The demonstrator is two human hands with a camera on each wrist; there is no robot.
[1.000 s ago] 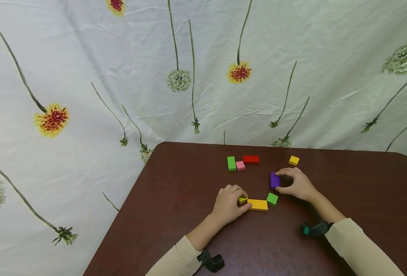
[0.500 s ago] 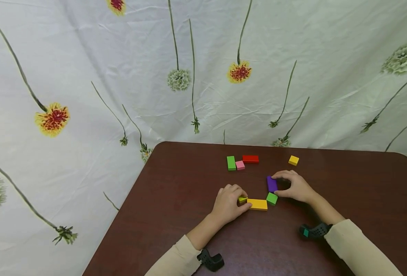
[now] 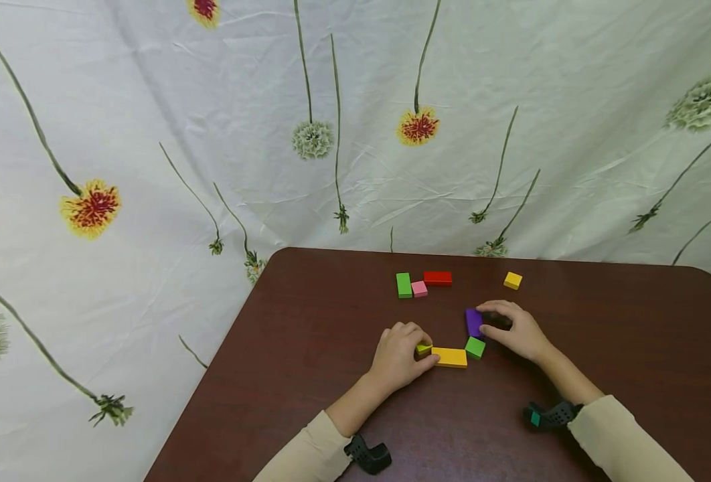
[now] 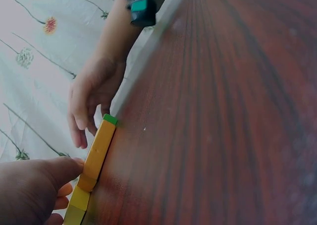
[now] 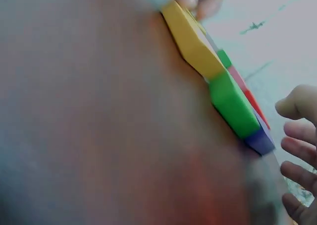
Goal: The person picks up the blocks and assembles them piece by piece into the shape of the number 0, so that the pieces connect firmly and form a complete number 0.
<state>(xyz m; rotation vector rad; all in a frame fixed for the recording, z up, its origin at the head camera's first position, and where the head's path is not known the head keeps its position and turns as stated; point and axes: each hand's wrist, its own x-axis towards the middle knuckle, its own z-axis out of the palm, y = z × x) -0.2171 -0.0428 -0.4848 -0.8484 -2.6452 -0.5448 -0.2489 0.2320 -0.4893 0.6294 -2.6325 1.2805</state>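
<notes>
Left hand (image 3: 400, 356): thumb against orange block (image 3: 450, 357), fingers curled behind small yellow block (image 3: 424, 349) at its left end. Right hand (image 3: 521, 331): thumb and fingers spread, just beside purple block (image 3: 474, 323); narrow gap in right wrist view. Between hands: bent row of small yellow, orange, short green block (image 3: 475, 347) and purple, the last lengthwise toward far edge (image 3: 452, 256). Beyond: strip of table (image 3: 343, 294), then long green block (image 3: 404, 285), pink block (image 3: 419, 289) and red block (image 3: 438, 278), clustered near far edge. Far yellow block (image 3: 513, 280): near same edge, past right hand. Nearer side: broad tabletop stretch between sleeves (image 3: 307, 450). Behind table: flower-print cloth (image 3: 367, 181).
</notes>
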